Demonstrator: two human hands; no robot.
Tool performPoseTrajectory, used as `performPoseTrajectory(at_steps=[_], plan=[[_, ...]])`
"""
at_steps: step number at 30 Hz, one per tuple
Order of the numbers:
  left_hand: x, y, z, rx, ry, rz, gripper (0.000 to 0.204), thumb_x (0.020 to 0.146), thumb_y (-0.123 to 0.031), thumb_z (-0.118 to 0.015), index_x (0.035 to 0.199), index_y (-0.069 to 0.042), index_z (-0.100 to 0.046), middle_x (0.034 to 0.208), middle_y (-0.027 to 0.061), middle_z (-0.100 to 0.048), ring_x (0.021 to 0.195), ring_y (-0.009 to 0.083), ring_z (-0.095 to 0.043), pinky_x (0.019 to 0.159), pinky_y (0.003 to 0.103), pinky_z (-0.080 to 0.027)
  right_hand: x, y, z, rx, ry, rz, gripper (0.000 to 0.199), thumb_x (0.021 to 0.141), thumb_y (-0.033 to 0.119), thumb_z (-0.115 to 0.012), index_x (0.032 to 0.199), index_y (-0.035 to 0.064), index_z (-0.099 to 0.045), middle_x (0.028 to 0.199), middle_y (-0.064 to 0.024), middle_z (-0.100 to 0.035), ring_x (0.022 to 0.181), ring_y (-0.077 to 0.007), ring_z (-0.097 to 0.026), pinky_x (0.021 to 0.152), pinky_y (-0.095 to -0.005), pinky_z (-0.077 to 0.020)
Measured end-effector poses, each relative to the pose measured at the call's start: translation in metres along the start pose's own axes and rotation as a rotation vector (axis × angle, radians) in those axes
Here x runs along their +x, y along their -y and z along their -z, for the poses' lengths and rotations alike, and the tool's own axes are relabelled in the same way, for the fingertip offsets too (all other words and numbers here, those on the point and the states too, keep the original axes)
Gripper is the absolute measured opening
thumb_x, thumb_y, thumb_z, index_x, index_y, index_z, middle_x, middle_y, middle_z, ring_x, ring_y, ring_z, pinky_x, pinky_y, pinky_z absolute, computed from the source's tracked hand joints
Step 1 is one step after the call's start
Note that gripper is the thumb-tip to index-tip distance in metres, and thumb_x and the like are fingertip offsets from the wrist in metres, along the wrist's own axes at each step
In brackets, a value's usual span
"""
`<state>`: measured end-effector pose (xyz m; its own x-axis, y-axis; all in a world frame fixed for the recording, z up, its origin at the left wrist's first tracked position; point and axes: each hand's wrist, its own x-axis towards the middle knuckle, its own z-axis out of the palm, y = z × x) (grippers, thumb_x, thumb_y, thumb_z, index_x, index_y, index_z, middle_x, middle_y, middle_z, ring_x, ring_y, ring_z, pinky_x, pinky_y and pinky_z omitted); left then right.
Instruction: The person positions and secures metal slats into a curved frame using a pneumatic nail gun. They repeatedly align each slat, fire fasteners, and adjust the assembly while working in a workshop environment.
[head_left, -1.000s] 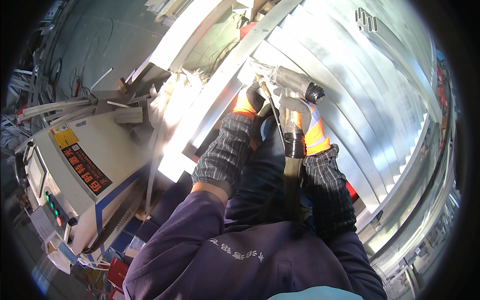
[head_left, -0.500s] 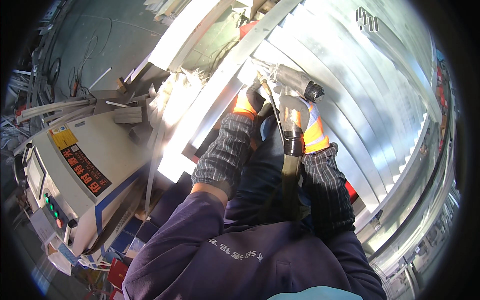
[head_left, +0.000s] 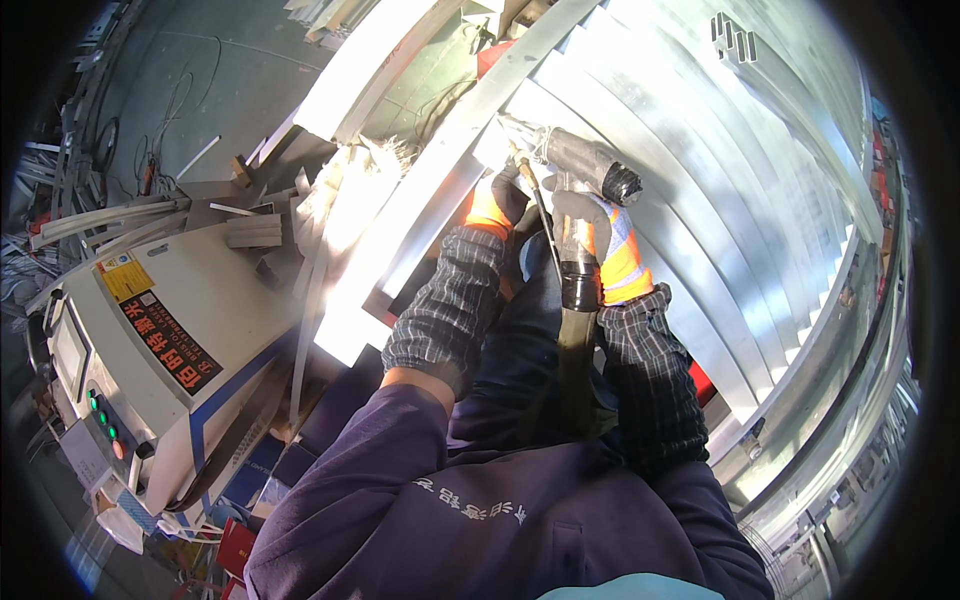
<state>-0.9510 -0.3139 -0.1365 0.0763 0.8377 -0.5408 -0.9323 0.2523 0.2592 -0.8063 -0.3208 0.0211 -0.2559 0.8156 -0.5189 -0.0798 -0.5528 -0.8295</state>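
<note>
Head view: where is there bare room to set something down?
Floor just left of the white beam, and the machine top between its dark label and the offcuts. Crowded: around the left hand and right hand, with the taped handle and grey roll.

Grey-green floor (head_left: 265,75), upper left, carries thin dark cables (head_left: 187,88) and a white strip (head_left: 199,158); support beneath silver bars (head_left: 690,215) hidden.
</note>
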Motion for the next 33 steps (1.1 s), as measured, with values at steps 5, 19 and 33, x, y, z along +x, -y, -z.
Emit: performPoseTrajectory(at_steps=[5, 19, 33], plan=[[-0.017, -0.006, -0.017, -0.005, -0.046, 0.069, 0.022, 0.093, -0.02, -0.056, 0.111, -0.007, -0.058, 0.104, 0.006, -0.062, 0.099, 0.022, -0.057, 0.093, 0.038, -0.045, 0.002, 0.0, -0.002, -0.02, 0.024, 0.04, 0.025, 0.08, 0.013, -0.07, 0.102, 0.0012, -0.069, 0.099, -0.0062, -0.067, 0.088, -0.0142, -0.062, 0.079, -0.0278, -0.0497], [-0.03, -0.014, -0.041, -0.053, -0.096, 0.155, 0.023, 0.093, -0.014, -0.051, 0.113, -0.005, -0.058, 0.107, 0.0097, -0.063, 0.096, 0.023, -0.06, 0.088, 0.037, -0.05, 0.004, -0.006, -0.004, 0.014, 0.034, 0.041, 0.038, 0.078, 0.008, -0.07, 0.114, 0.0027, -0.064, 0.106, -0.0043, -0.065, 0.093, -0.0141, -0.06, 0.081, -0.0297, -0.0492], [0.009, 0.002, 0.02, 0.944, 0.045, -0.372, 0.026, 0.097, -0.017, -0.044, 0.117, -0.006, -0.056, 0.11, 0.0099, -0.062, 0.099, 0.0223, -0.06, 0.088, 0.035, -0.051, 0.002, -0.012, -0.008, -0.111, 0.104, 0.271, 0.039, 0.077, 0.011, -0.072, 0.114, 0.0021, -0.063, 0.103, -0.0039, -0.062, 0.088, -0.0122, -0.058, 0.077, -0.027, -0.0494]])
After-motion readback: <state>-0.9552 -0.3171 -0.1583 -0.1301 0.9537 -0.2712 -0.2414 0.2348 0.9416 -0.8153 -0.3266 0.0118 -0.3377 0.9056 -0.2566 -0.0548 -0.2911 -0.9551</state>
